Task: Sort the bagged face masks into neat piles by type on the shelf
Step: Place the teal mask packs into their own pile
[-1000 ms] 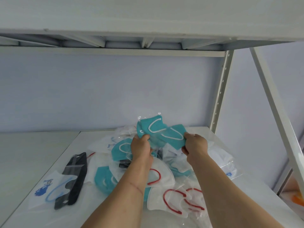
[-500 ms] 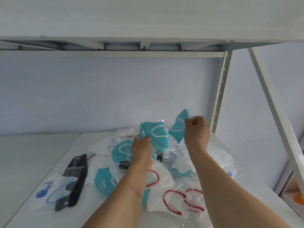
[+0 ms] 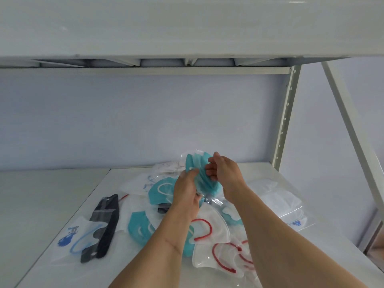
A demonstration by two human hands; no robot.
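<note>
White shelf board [image 3: 52,204] fills my lower view, with a pale wall behind it and the underside of the upper shelf overhead.

Nearest to me, white masks with red ear loops [image 3: 209,229] lie bagged and overlapping at the front of the heap. To their left a black mask [image 3: 105,221] rests across a white mask with a blue print [image 3: 74,238], both in clear bags, set apart from the heap.

Further in, I see my left hand [image 3: 186,194] raised above the heap, fingers curled against the near face of a small stack of teal masks [image 3: 202,175] in crinkled clear bags. My right hand [image 3: 225,174] meets the stack from the other side, fingers spread fairly wide and lightly bent, tips touching its upper edge. The stack stands on edge between both palms, off the shelf. More teal masks [image 3: 160,190] with white loops lie flat just below my left hand.

To the right, plain white bagged masks [image 3: 278,202] spread towards the shelf's right edge. The left half of the board lies open as far as the wall. At the back right a perforated upright [image 3: 285,121] and a slanted brace [image 3: 351,121] close that side.
</note>
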